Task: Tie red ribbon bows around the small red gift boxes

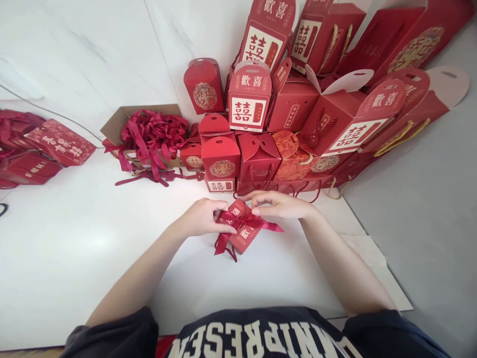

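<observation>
A small red gift box (244, 241) with white characters on its top stands on the white table before me. Across its top lies a dark red satin ribbon (274, 226), tied in a bow with its tails spread to both sides. My left hand (204, 217) pinches the bow's left loop between thumb and fingers. On the other side my right hand (279, 205) has its thumb and fingers closed on the ribbon by the knot. A twisted red cord handle (231, 252) hangs at the box's lower left.
Several red gift boxes (222, 158) are stacked behind my hands, up to the grey wall on the right. An open cardboard box (112, 124) of loose ribbons (152, 132) stands at back left, some spilling onto the table (93, 238). More red boxes (33, 164) lie at far left.
</observation>
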A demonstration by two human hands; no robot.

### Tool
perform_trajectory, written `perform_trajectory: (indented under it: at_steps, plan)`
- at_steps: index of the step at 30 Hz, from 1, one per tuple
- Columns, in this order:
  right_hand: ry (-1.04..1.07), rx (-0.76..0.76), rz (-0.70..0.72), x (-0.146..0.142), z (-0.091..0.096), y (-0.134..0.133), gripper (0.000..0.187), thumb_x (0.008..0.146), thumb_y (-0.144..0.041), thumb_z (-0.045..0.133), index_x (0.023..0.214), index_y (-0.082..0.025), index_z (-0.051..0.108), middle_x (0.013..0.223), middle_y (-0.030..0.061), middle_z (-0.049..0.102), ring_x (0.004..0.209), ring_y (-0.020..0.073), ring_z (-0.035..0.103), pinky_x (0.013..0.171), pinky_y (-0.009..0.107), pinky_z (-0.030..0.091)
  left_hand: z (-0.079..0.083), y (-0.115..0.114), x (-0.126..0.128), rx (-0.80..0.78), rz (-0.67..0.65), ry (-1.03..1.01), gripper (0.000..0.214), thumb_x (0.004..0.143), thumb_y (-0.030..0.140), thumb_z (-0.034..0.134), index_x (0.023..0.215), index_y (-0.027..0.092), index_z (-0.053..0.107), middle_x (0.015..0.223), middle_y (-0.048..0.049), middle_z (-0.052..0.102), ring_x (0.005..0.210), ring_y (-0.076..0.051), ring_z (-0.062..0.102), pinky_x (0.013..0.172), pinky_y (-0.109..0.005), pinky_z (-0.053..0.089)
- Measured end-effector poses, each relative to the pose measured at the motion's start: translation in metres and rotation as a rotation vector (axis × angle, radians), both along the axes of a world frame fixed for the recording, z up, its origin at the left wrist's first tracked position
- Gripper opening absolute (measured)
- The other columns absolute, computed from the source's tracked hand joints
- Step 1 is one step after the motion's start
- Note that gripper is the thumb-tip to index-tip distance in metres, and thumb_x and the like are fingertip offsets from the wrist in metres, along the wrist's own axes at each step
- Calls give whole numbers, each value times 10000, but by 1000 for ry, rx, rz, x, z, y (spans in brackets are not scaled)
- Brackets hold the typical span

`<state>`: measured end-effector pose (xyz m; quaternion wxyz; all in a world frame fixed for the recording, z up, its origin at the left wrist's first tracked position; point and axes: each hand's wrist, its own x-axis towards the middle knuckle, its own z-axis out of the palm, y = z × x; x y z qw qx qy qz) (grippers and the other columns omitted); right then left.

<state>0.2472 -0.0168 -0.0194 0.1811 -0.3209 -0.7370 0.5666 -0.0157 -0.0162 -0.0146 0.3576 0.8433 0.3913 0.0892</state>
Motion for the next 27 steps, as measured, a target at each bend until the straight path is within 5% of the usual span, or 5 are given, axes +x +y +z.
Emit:
perform_trajectory:
  at_steps: [14,21,27]
  plan:
    - [90,145,-131,-14,-18,-6,343,915,-436,559,703,-179,640,1282,66,539,1193,214,531,1054,387,356,2,-1,-1,119,0,50,547,658,633,714,589,164,441,505,74,435,497,-72,359,511,-205,283]
    - [143,122,-167,-12,-27,-10,403,900,-464,571,621,-175,535,1264,57,528,1170,207,530,1054,383,359,-13,9,-8,-181,-37,-184,409,725,471,728,633,152,489,566,63,380,527,-69,316,493,-208,249]
    - [120,189,-178,-10,-32,-10,399,895,-471,579,635,-177,513,972,22,463,897,148,505,881,310,419,-34,17,-9,-296,-21,-434,488,866,365,600,544,169,290,534,70,222,505,-59,211,478,-224,169]
